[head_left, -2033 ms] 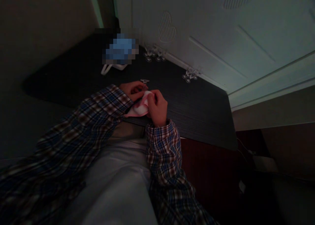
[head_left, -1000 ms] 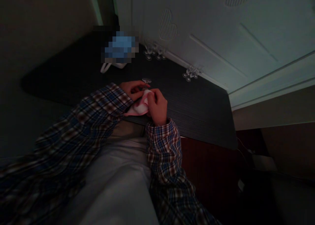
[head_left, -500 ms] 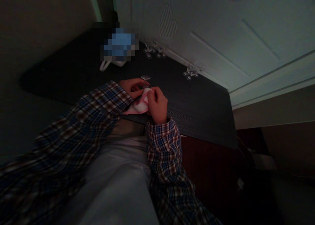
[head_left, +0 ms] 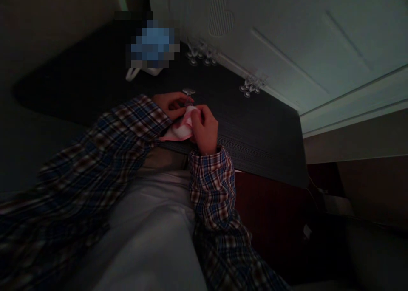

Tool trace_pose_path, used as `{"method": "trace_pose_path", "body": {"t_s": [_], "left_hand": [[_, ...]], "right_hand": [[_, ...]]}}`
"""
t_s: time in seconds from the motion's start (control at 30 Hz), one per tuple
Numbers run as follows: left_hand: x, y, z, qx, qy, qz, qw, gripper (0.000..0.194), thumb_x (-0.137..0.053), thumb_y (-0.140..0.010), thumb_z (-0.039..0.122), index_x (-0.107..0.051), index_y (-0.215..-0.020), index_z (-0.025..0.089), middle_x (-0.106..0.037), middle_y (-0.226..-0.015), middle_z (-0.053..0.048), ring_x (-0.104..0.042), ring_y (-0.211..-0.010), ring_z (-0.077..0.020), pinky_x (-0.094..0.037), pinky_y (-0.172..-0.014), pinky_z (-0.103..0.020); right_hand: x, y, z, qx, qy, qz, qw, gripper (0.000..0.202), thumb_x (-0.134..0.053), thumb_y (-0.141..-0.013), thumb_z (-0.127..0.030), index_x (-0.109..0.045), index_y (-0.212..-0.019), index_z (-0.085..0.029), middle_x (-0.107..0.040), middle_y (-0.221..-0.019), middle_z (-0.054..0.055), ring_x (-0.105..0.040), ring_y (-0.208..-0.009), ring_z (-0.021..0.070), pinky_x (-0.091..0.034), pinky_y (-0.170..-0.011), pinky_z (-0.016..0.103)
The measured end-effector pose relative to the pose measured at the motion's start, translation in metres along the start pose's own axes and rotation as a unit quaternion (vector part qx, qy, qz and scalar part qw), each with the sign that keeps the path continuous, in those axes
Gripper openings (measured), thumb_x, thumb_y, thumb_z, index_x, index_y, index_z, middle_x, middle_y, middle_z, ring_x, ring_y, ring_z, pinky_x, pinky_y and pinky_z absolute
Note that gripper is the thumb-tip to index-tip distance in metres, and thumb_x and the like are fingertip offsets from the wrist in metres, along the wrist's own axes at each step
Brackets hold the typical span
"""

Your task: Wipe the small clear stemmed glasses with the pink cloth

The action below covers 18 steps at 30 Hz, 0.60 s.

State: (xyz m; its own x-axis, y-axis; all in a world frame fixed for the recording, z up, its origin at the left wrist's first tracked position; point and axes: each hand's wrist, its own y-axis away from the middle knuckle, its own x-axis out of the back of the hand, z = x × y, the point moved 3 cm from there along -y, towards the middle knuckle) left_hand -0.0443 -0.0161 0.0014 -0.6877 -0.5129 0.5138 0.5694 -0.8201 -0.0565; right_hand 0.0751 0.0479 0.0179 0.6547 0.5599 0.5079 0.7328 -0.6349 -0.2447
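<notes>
One glass (head_left: 188, 91) is pinched in my left hand (head_left: 168, 104) over the tabletop (head_left: 261, 134); my right hand (head_left: 208, 128), close beside, grips the cloth (head_left: 182, 131) bunched against it. Only my view has shifted; same grip, so work seems held there.

Home room, dark tabletop (head_left: 261, 138), pale panel (head_left: 287, 23) (heart-embossed)
</notes>
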Motion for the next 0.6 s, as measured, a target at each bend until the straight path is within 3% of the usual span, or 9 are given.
{"method": "trace_pose_path", "body": {"t_s": [0.2,0.43,0.6], "left_hand": [[-0.0009,0.0014,-0.0003,-0.001,-0.002,0.007,1.0,0.039,-0.052,-0.07,0.035,-0.055,-0.106,0.02,-0.062,-0.084,0.0,-0.054,-0.074,-0.0147,-0.041,-0.061,-0.021],[0.0007,-0.0001,0.0006,-0.006,-0.023,-0.015,1.0,0.039,-0.053,-0.073,0.029,-0.053,-0.11,0.016,-0.059,-0.101,-0.002,-0.05,-0.071,-0.0095,-0.04,-0.063,-0.02],[0.0008,0.0004,0.0012,-0.025,-0.016,-0.002,1.0,0.037,-0.053,-0.072,0.025,-0.054,-0.108,0.016,-0.059,-0.1,-0.001,-0.051,-0.069,-0.0091,-0.039,-0.058,-0.019]], "right_hand": [[-0.0011,0.0003,0.0008,0.004,-0.005,-0.01,1.0,0.026,-0.032,-0.084,-0.04,-0.049,-0.085,-0.021,-0.052,-0.076,-0.001,-0.052,-0.078,0.0112,-0.038,-0.075,0.026],[-0.002,0.0001,0.0024,0.006,0.003,-0.012,1.0,0.028,-0.029,-0.084,-0.04,-0.049,-0.088,-0.02,-0.051,-0.076,-0.001,-0.052,-0.081,0.0117,-0.038,-0.077,0.027],[-0.0025,-0.0006,0.0035,0.003,-0.007,-0.017,1.0,0.028,-0.03,-0.085,-0.04,-0.049,-0.088,-0.02,-0.051,-0.078,-0.001,-0.052,-0.083,0.0119,-0.038,-0.079,0.028]]}}
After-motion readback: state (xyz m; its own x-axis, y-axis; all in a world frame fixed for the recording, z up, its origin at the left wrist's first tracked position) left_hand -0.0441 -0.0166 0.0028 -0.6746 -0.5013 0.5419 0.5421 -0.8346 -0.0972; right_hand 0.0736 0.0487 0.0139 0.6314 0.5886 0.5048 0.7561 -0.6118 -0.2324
